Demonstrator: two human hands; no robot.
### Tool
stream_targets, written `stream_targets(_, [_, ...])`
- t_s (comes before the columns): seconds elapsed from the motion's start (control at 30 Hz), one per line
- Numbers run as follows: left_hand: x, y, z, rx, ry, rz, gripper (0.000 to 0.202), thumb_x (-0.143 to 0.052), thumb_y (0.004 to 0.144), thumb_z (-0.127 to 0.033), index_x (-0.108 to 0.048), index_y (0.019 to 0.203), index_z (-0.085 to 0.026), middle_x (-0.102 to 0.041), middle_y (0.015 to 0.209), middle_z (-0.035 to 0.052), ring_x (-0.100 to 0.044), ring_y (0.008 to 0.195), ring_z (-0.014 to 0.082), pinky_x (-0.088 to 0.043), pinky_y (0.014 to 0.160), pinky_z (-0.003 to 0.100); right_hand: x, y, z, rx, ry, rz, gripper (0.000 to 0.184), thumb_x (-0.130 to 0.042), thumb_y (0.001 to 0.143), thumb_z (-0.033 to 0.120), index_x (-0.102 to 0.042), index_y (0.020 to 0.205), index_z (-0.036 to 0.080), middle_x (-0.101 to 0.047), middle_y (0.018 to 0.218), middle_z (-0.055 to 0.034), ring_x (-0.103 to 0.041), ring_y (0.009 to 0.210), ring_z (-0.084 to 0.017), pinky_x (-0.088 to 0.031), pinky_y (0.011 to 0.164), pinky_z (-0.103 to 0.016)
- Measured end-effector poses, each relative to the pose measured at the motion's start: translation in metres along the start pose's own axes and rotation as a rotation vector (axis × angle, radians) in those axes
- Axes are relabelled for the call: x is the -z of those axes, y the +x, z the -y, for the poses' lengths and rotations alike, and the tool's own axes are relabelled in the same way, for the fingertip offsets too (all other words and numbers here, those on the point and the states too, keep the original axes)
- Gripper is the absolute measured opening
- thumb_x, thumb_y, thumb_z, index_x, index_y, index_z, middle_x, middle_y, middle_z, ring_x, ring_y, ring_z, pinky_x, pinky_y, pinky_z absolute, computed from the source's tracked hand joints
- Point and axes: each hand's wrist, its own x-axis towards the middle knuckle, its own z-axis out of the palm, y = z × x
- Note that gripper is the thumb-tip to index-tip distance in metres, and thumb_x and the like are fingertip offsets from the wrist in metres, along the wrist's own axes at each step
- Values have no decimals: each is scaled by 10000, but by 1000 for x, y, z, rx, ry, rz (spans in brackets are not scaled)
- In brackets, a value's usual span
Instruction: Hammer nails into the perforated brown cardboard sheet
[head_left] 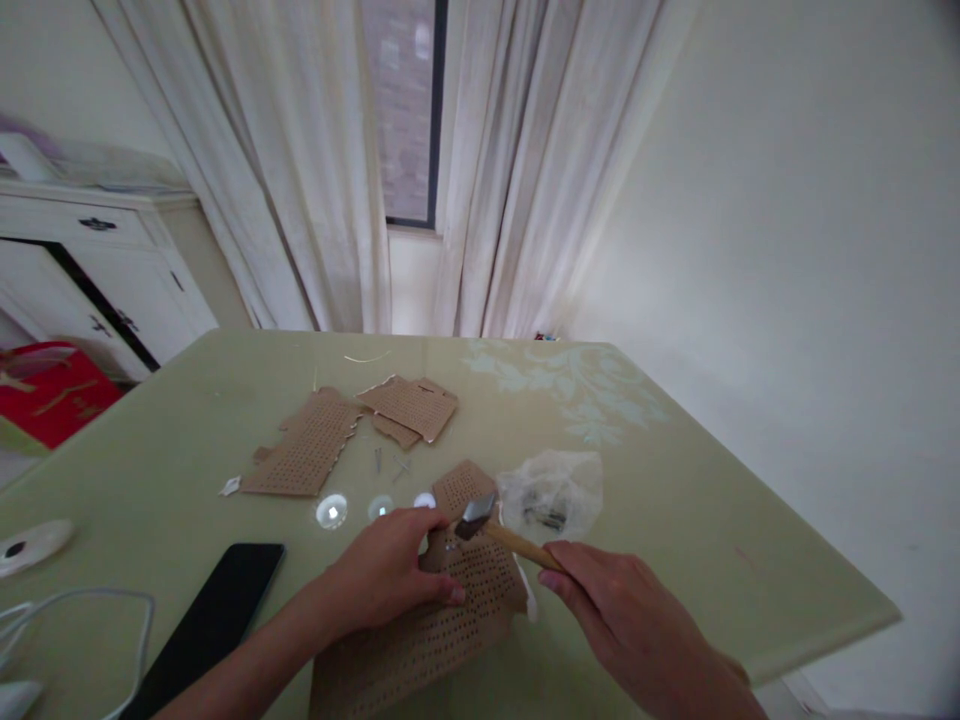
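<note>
My right hand (619,605) is wrapped round the wooden handle of a small hammer (525,547). The metal hammer head (475,515) is over the upper part of a brown perforated cardboard piece (420,650), close to the fingertips of my left hand (397,565). That left hand grips the cardboard at its left side, thumb lying on the dotted face; its other fingers are partly hidden. Another perforated piece (461,486) shows just beyond the hammer. To the right lies a clear plastic bag (577,490) with dark slim items inside, possibly nails.
More perforated cardboard pieces (307,450) and a stack (412,408) lie farther back. A few thin nails (401,466) are near them. A black phone (217,620), a white cable (142,640) and a white rounded device (34,547) are on the left. The table's right edge slants toward a wall.
</note>
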Motion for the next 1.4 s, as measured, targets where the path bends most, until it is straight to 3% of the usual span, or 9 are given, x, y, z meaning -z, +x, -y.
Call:
stream_targets(0.23, [0, 0, 1, 1, -23, 17, 497, -902, 730, -472, -782, 1153, -240, -778, 1084, 36, -698, 977, 297, -446, 801, 325, -15, 0, -1, -7, -36, 35, 290, -462, 1146, 375, -651, 974, 238, -778, 867, -38, -751, 739, -252, -402, 656, -331])
stream_targets(0.5, [-2, -3, -1, -3, 3, 16, 529, -899, 737, -497, -781, 1197, -266, -787, 1132, 38, -711, 1028, 309, -482, 851, 345, -26, -4, -5, -102, 219, 4, 341, -489, 1118, 439, -663, 911, 232, -737, 836, -40, -695, 773, -229, -430, 717, -320])
stream_targets(0.6, [-2, -7, 0, -9, 59, 29, 530, -893, 737, -547, -787, 1163, -251, -797, 1133, 58, -719, 1041, 324, -505, 856, 362, -43, -8, -17, -204, 587, -84, 459, -528, 1075, 606, -654, 859, 221, -602, 697, 15, -578, 637, -157, -411, 606, -265])
stream_targets(0.7, [7, 2, 15, -67, 126, -9, 474, -812, 840, -562, -786, 1215, -274, -807, 1194, 54, -732, 1088, 303, -527, 914, 352, -72, -13, -32, -389, 1149, -40, 606, -603, 938, 808, -671, 904, 207, -367, 552, 116, -252, 401, -65, -216, 376, -201])
stream_targets(0.8, [24, 32, 45, -58, 230, -116, 276, -623, 1018, -392, -804, 1191, -276, -818, 1211, 53, -746, 1117, 260, -526, 972, 328, -101, -17, -42, -528, 1527, -79, 594, -763, 835, 789, -666, 917, 209, -385, 546, 136, -158, 368, -30, -165, 303, -160])
stream_targets(0.87, [35, 56, 65, 2, 285, -185, 316, -524, 1049, -248, -803, 1195, -223, -798, 1259, 119, -727, 1180, 307, -509, 1019, 400, -115, -19, -46, -575, 1678, -109, 589, -840, 779, 760, -664, 906, 213, -379, 533, 146, -128, 371, -21, -174, 287, -135])
stream_targets(0.97, [40, 83, 87, 40, 357, -221, 337, -519, 1009, -125, -808, 1154, -220, -772, 1266, 136, -718, 1184, 322, -504, 1009, 429, -125, -21, -48, -602, 1757, -115, 613, -877, 725, 766, -650, 885, 220, -359, 513, 158, -101, 368, -15, -185, 273, -120])
stream_targets(1.1, [32, 91, 96, 36, 412, -208, 256, -593, 954, -102, -809, 997, -232, -764, 1165, 109, -728, 1104, 294, -514, 939, 392, -130, -22, -50, -604, 1782, -115, 622, -882, 717, 768, -647, 889, 219, -377, 506, 158, -110, 348, -8, -186, 265, -116])
stream_targets(1.4, [40, 76, 78, -55, 316, -281, 263, -475, 1021, -181, -737, 1004, -190, -762, 1068, 117, -691, 1065, 271, -506, 957, 391, -130, -19, -47, -601, 1808, -93, 584, -870, 764, 738, -667, 906, 209, -393, 508, 147, -138, 341, -11, -209, 264, -119])
